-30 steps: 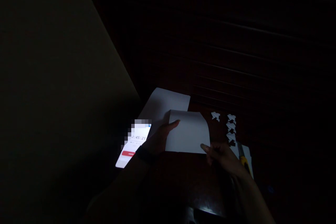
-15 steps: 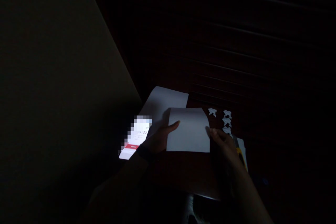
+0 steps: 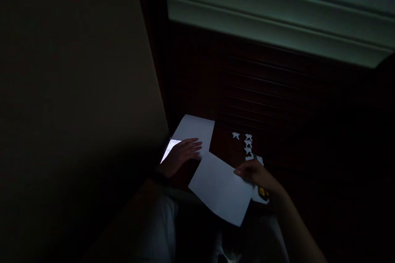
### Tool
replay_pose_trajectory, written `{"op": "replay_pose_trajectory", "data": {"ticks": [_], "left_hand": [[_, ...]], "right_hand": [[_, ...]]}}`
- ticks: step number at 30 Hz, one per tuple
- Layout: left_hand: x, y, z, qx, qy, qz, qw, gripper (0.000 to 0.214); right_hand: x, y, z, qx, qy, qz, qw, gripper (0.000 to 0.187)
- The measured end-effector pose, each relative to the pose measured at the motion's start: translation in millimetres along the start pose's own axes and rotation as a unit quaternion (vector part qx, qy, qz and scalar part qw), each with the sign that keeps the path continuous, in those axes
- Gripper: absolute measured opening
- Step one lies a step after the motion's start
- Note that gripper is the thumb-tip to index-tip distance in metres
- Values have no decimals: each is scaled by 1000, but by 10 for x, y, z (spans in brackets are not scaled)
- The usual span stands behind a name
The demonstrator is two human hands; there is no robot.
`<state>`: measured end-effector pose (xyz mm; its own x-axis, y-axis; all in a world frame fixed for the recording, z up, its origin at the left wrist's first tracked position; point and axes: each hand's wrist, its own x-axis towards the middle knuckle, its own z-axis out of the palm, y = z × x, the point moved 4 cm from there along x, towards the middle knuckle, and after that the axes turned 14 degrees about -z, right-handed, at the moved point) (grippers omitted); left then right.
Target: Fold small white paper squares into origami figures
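A white sheet of paper (image 3: 222,189) hangs tilted over the near edge of the dark table, pinched at its upper right edge by my right hand (image 3: 254,172). My left hand (image 3: 185,154), fingers stretched out, is off that sheet and over the lower part of another white sheet (image 3: 197,129) lying farther back. Whether the left fingers touch the paper below cannot be made out. Beneath the left hand, a lit phone (image 3: 169,148) is partly covered. Several small folded paper pieces (image 3: 248,143) are at the right, one (image 3: 235,135) apart from the column.
A yellow and black tool, perhaps a cutter (image 3: 262,193), rests on white paper (image 3: 258,200) by my right wrist. A wall (image 3: 92,70) rises at the left. Dark slatted panelling (image 3: 256,90) stands behind the table, with a pale slatted surface (image 3: 262,12) above.
My left hand has let go of the sheet and opened. My right hand has turned the sheet and brought it nearer to me. The view has shifted, showing the pale slats.
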<state>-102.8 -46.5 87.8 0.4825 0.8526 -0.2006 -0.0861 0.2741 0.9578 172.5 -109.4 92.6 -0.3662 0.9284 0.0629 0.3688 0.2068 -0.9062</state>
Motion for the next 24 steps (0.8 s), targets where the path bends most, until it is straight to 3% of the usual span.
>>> {"op": "replay_pose_trajectory", "data": {"ticks": [2, 5, 9, 16, 24], "left_hand": [[-101, 260, 160, 185, 41, 57, 980, 48], [-278, 532, 598, 427, 0, 130, 895, 50], [-550, 677, 1026, 551, -48, 129, 823, 22], [-1006, 856, 1245, 589, -9, 155, 794, 16], [-1184, 961, 1167, 616, 18, 147, 773, 14]], "right_hand": [[8, -261, 69, -44, -65, -47, 996, 16], [4, -673, 195, -123, -121, -111, 979, 23], [-123, -1184, 311, -259, -107, -163, 946, 25], [-499, -1669, 357, -338, -65, -165, 924, 20], [-1003, -1781, 130, -387, -46, -129, 912, 21]]}}
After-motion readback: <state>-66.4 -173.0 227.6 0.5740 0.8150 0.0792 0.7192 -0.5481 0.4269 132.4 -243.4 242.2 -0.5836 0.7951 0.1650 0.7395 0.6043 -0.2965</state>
